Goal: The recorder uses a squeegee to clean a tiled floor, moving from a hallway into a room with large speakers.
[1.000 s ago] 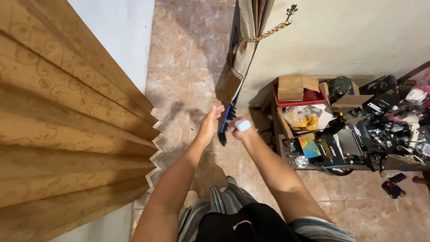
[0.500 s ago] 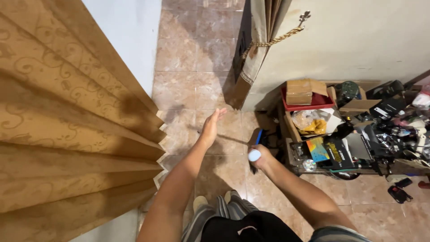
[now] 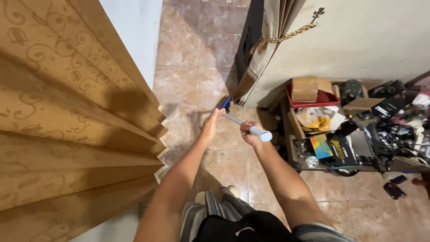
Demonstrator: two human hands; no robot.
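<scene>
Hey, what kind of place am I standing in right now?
Probably a room in a home: tan patterned curtains, a tiled floor, and a low shelf crammed with boxes and household clutter against the wall.

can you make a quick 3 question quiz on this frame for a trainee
1. True or false: both hands are on the broom handle.
2. Which hand is nearer the handle's white end cap? A) left hand B) right hand
3. What hangs at the left of the view?

Key:
1. True: the left hand and right hand both touch it.
2. B
3. A pleated tan curtain.
</scene>
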